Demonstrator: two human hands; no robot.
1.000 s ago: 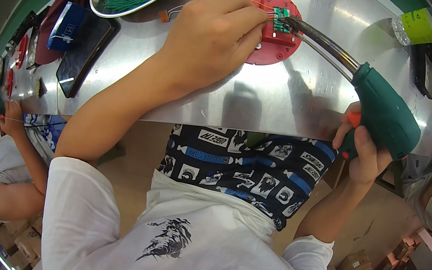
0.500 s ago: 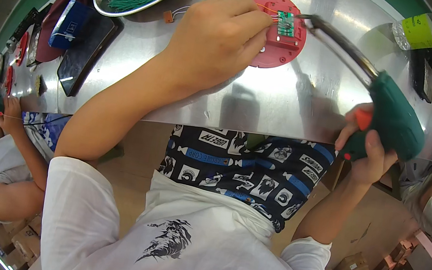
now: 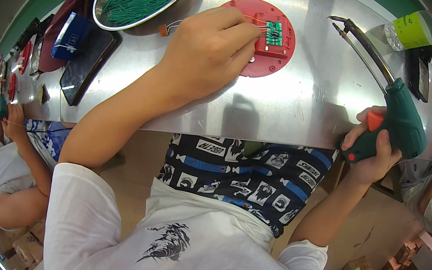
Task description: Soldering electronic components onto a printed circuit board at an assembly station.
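A round red plastic housing (image 3: 264, 65) lies on the metal table, with a small green circuit board (image 3: 273, 33) on its inner side. My left hand (image 3: 203, 56) rests over the housing's left part, its thumb and fingertips pinched on thin wires (image 3: 256, 19) that run to the board. In my right hand (image 3: 376, 152) is a green soldering gun (image 3: 405, 122) with an orange trigger. Its dark bent tip, beside a thin metal tube, points up and left, well apart from the board. My left fingertips are partly hidden behind the knuckles.
A metal bowl (image 3: 98, 10) of green wires stands at the upper left, with a small brown part (image 3: 163, 30) beside it. Further left are a blue box (image 3: 70, 36) and a dark phone-like slab (image 3: 88, 67). A plastic bottle (image 3: 413, 32) lies upper right. Other people sit at both sides.
The soldering gun's tip has moved from the circuit board out to the right. My left hand keeps its pinch by the board. The whole view has shifted slightly.
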